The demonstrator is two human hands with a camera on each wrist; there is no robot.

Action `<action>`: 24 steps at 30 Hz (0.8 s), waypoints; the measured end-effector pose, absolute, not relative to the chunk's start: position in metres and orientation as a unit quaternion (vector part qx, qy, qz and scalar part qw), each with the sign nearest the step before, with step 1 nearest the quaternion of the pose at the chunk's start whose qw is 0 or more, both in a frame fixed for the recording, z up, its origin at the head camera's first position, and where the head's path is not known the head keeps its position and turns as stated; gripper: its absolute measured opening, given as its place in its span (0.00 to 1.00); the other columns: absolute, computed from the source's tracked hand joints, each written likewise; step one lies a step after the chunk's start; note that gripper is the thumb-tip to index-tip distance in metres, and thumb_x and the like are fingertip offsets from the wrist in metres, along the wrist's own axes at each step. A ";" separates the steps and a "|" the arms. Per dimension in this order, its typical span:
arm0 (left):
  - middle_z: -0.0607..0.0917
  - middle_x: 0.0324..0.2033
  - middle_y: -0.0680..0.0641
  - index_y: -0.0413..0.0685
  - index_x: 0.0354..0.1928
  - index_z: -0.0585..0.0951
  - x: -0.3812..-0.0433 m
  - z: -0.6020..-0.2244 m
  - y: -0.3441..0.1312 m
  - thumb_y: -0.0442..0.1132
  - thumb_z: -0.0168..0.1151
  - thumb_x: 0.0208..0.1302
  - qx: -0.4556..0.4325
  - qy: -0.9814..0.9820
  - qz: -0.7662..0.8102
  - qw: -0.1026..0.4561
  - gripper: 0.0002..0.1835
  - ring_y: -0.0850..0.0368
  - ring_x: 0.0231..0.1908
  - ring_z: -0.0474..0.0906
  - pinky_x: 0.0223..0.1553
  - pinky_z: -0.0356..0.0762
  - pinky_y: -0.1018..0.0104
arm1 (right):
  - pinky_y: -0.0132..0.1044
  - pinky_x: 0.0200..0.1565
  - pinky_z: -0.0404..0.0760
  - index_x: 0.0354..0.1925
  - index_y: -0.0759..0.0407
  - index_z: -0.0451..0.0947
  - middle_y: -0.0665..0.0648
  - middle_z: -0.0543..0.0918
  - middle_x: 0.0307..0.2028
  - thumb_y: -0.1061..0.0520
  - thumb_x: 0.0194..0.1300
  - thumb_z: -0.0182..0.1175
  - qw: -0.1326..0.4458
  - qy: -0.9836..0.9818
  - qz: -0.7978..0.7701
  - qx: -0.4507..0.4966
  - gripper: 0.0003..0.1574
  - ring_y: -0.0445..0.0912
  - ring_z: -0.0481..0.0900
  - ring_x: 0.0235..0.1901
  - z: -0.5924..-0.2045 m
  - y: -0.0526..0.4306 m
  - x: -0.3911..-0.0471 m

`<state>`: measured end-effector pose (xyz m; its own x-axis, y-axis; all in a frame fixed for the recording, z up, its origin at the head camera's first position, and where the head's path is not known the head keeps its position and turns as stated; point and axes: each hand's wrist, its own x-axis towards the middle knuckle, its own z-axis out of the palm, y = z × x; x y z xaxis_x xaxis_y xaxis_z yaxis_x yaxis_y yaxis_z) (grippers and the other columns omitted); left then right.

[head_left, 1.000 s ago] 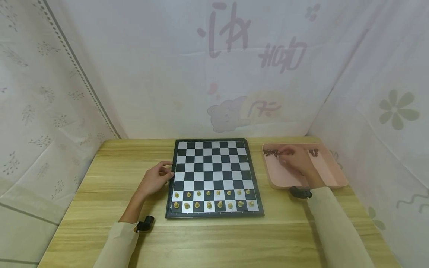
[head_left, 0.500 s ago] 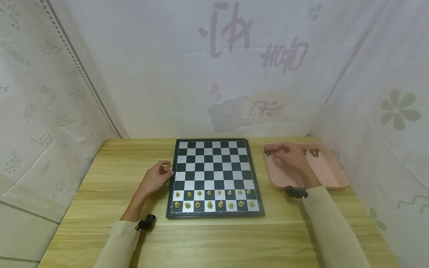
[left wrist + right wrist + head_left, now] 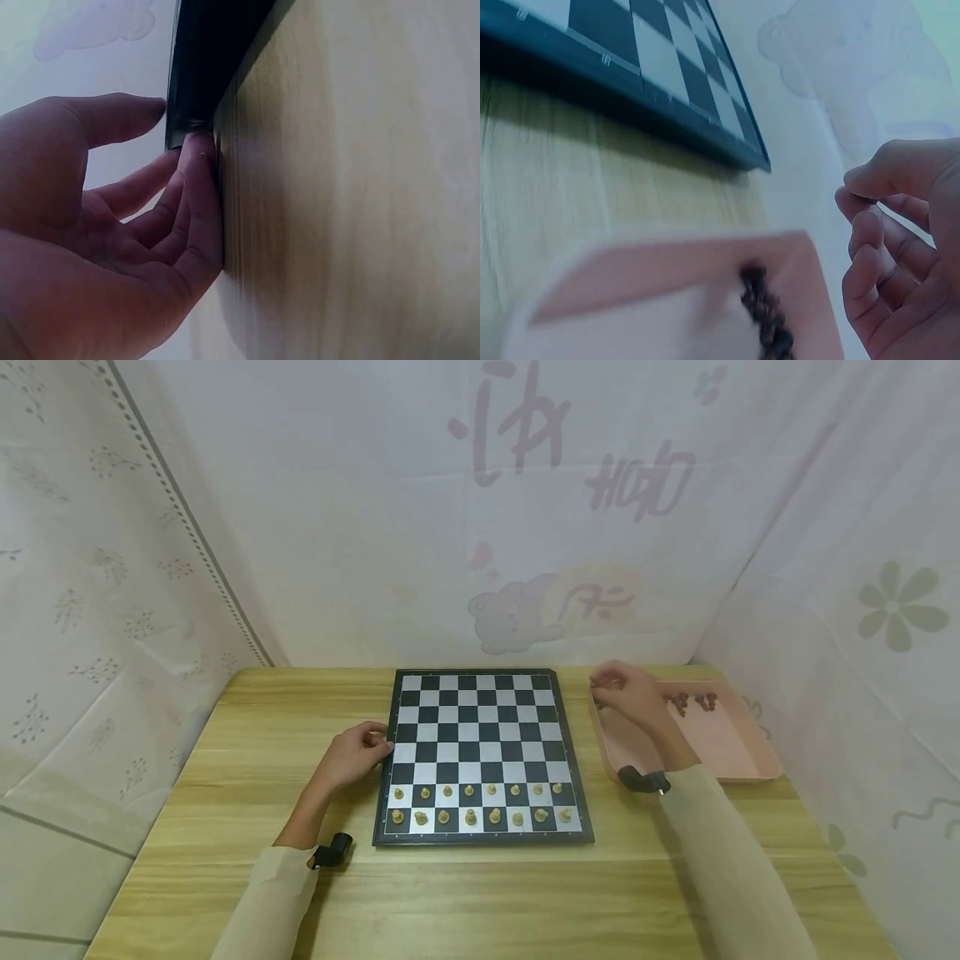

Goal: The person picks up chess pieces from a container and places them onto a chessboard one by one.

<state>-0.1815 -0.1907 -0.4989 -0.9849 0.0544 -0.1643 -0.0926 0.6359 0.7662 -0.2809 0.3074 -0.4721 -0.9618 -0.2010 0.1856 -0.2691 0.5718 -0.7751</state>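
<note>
A black-and-white chessboard (image 3: 480, 752) lies on the table, with cream chess pieces (image 3: 470, 817) in its two nearest rows. My left hand (image 3: 354, 755) holds the board's left edge; in the left wrist view the thumb is at the rim and the fingertips tuck in low against the side. Over the far left corner of a pink tray (image 3: 723, 756), my right hand (image 3: 633, 695) pinches a small dark chess piece (image 3: 868, 200) between thumb and forefinger. Most of that piece is hidden by the fingers. More dark chess pieces (image 3: 771, 322) lie in a row along the tray's far wall.
The tray stands right of the board, with a strip of wooden table (image 3: 480, 902) between them. Patterned white cloth (image 3: 360, 568) hangs close behind the table and along both sides. Both wrists wear black camera mounts (image 3: 641, 779).
My right hand has moved left from among the dark pieces and risen to the tray's far left corner, a dark piece between its fingertips. My left hand stays at the board's edge.
</note>
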 end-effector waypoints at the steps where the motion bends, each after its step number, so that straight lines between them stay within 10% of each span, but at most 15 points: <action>1: 0.90 0.43 0.41 0.33 0.68 0.80 -0.182 -0.499 -0.191 0.42 0.65 0.77 -0.010 0.902 0.424 0.087 0.25 0.50 0.37 0.81 0.35 0.75 0.61 | 0.38 0.41 0.88 0.52 0.67 0.85 0.68 0.90 0.47 0.66 0.73 0.71 0.036 -0.883 0.447 0.135 0.12 0.50 0.89 0.41 -0.471 0.304 -0.282; 9: 0.90 0.40 0.43 0.33 0.66 0.81 -0.184 -0.501 -0.193 0.41 0.66 0.76 0.000 0.906 0.415 0.083 0.24 0.52 0.34 0.80 0.34 0.74 0.61 | 0.35 0.32 0.83 0.52 0.62 0.86 0.64 0.89 0.48 0.61 0.74 0.72 0.018 -0.891 0.433 0.131 0.11 0.51 0.86 0.38 -0.462 0.276 -0.287; 24: 0.90 0.41 0.43 0.32 0.66 0.81 -0.183 -0.498 -0.192 0.41 0.66 0.76 0.000 0.906 0.415 0.085 0.24 0.52 0.34 0.81 0.34 0.75 0.61 | 0.42 0.46 0.80 0.52 0.61 0.87 0.58 0.89 0.49 0.57 0.74 0.73 0.005 -0.890 0.435 0.136 0.13 0.52 0.82 0.46 -0.463 0.232 -0.308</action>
<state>-0.1828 -0.1921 -0.4984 -0.9857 0.0701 -0.1534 -0.0704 0.6560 0.7515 -0.3083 0.2318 -0.4627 -0.9630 -0.2382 0.1264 -0.2460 0.5843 -0.7734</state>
